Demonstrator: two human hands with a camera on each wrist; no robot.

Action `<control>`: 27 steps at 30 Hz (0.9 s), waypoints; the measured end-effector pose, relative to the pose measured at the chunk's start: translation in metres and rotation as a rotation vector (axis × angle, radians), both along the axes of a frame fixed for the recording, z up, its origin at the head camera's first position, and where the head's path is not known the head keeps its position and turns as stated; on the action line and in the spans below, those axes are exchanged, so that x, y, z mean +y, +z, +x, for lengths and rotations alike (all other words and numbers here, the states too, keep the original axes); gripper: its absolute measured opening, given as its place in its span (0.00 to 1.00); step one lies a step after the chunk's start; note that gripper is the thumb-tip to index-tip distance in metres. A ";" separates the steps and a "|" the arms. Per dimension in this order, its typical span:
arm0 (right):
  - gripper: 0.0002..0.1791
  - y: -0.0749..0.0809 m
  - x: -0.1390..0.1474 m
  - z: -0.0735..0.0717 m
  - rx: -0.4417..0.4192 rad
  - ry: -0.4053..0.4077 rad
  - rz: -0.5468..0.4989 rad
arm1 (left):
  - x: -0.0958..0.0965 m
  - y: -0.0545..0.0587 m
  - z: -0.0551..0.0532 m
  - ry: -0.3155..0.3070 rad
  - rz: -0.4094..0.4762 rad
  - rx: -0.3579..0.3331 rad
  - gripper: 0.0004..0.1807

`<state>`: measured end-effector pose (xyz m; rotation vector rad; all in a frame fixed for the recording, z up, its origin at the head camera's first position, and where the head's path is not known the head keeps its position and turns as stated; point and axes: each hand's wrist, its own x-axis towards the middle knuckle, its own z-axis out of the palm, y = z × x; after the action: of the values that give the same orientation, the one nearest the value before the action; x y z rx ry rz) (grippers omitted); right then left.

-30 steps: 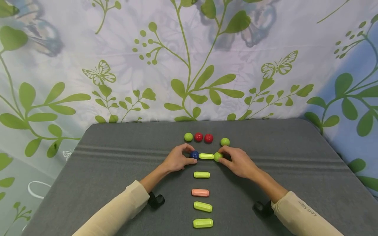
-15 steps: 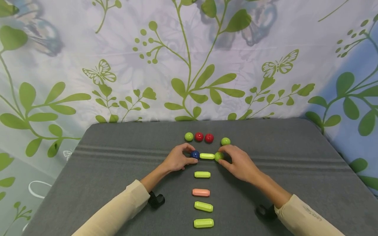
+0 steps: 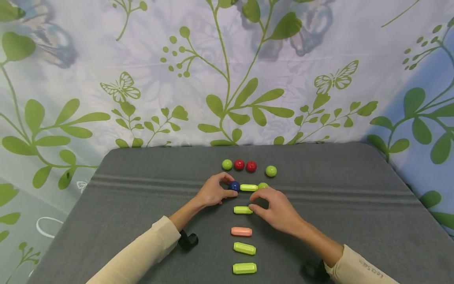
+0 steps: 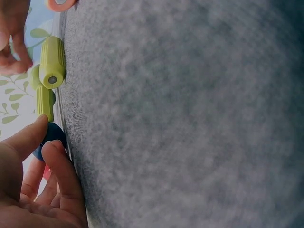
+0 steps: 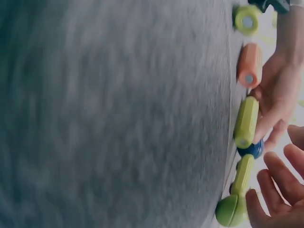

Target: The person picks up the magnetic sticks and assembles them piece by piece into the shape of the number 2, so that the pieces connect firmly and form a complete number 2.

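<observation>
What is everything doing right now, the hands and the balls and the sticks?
Left hand: pinching the blue ball
Right hand: holding nothing, fingers loosely bent
Blue ball: held, at the top stick's left end
Top stick: lying between two balls
Near green ball: at the top stick's right end, not held
Pink stick: lying apart
Red balls: resting side by side, not held

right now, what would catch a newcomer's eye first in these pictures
A dark blue ball stands out first, pinched by the left hand at one end of a yellow-green stick, with a green ball at the other end. Just beyond, two red balls sit side by side. Lower in the head view, one pink stick lies among yellow-green sticks.
</observation>
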<state>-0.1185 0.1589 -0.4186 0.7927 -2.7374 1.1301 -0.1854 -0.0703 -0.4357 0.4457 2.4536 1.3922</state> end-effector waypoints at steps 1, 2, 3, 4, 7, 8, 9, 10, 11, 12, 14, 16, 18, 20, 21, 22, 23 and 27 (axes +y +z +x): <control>0.07 -0.001 -0.001 0.001 -0.038 0.009 -0.014 | 0.000 0.000 0.000 -0.004 0.003 0.003 0.20; 0.06 -0.001 -0.002 0.002 -0.072 0.018 -0.025 | 0.000 0.000 0.000 -0.009 0.006 0.007 0.20; 0.06 -0.002 -0.003 0.002 -0.102 0.026 -0.034 | 0.000 -0.001 0.000 -0.012 0.007 0.008 0.20; 0.06 -0.003 -0.003 0.002 -0.125 0.034 -0.040 | -0.001 -0.001 0.000 -0.013 0.007 0.009 0.20; 0.06 -0.005 -0.005 0.001 -0.162 0.052 -0.051 | -0.002 -0.001 0.000 -0.006 0.005 0.007 0.19; 0.06 -0.006 -0.005 0.000 -0.167 0.052 -0.049 | -0.001 -0.001 0.000 -0.005 0.003 0.007 0.19; 0.06 -0.006 -0.004 0.000 -0.169 0.053 -0.050 | -0.001 -0.002 0.000 -0.002 0.003 0.005 0.19; 0.06 -0.007 -0.004 0.000 -0.168 0.053 -0.050 | 0.000 -0.002 0.000 -0.002 0.005 0.005 0.19; 0.06 -0.007 -0.003 -0.001 -0.168 0.054 -0.049 | 0.000 -0.002 -0.001 -0.004 0.007 0.006 0.19; 0.06 -0.008 -0.003 -0.001 -0.166 0.054 -0.047 | 0.001 -0.002 -0.001 -0.006 0.010 0.007 0.19; 0.06 -0.008 -0.002 -0.001 -0.162 0.057 -0.043 | 0.002 -0.003 -0.001 -0.009 0.013 0.008 0.19; 0.06 -0.009 -0.001 -0.001 -0.157 0.060 -0.037 | 0.003 -0.003 -0.001 -0.010 0.014 0.009 0.19; 0.07 -0.009 -0.002 -0.001 -0.152 0.063 -0.032 | 0.003 -0.003 -0.001 -0.008 0.016 0.010 0.19; 0.07 -0.010 -0.003 -0.002 -0.151 0.067 -0.030 | 0.002 -0.004 -0.001 -0.005 0.018 0.008 0.19; 0.07 -0.010 -0.004 -0.002 -0.152 0.069 -0.028 | 0.001 -0.004 -0.001 -0.003 0.020 0.007 0.19; 0.07 -0.010 -0.004 -0.002 -0.154 0.071 -0.026 | 0.001 -0.004 -0.001 -0.001 0.021 0.007 0.19; 0.07 -0.010 -0.005 -0.002 -0.157 0.074 -0.024 | 0.000 -0.003 0.000 0.000 0.024 0.006 0.19; 0.08 -0.011 -0.006 -0.002 -0.161 0.081 -0.005 | -0.001 -0.003 0.001 0.002 0.025 0.006 0.20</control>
<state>-0.1200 0.1534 -0.4295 0.8547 -2.8540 1.2684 -0.1846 -0.0711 -0.4387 0.4541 2.4443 1.4263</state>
